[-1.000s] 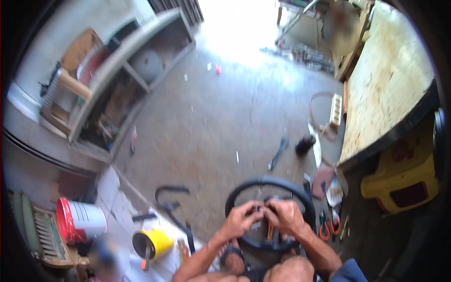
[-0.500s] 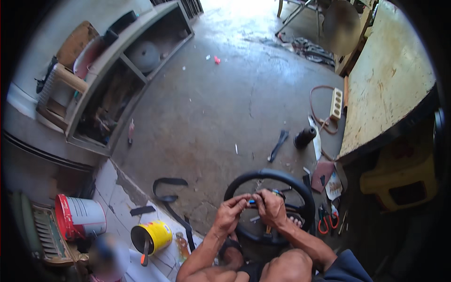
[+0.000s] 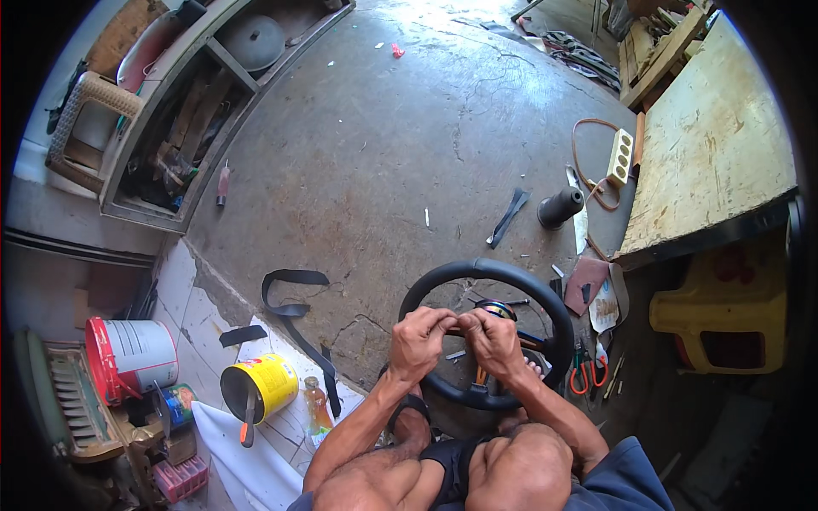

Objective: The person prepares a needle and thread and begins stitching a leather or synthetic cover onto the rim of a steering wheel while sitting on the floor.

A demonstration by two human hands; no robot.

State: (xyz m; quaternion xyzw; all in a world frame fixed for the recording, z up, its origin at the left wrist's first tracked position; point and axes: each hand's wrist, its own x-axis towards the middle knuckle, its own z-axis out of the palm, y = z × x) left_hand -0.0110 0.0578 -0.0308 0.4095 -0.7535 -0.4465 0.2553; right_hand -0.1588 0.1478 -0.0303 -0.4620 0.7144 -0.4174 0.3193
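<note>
A black steering wheel point(image 3: 479, 269) with gold-coloured spokes lies before me, tilted, close to my legs. A dark round part point(image 3: 497, 307) with a coloured edge sits near its middle. Above the wheel's left half, my left hand point(image 3: 416, 345) is closed in a pinch. My right hand point(image 3: 494, 345) is closed the same way, in front of the spokes, and the fingertips of both hands meet. Whatever they pinch is hidden or too small to name. Part of the lower hub is covered by my right hand and forearm.
Scissors with orange handles point(image 3: 579, 376) lie right of the wheel. Beyond stand a dark cylinder point(image 3: 561, 208) and a power strip point(image 3: 620, 157). At left are a black strap point(image 3: 294, 277), a yellow can point(image 3: 277, 383) holding an orange-handled tool, a glass bottle point(image 3: 316, 404) and a bucket point(image 3: 153, 356).
The view has shifted, so the floor things sit higher. My hands have drawn together at the fingertips; a small blue bit seen between them before is now out of sight.
</note>
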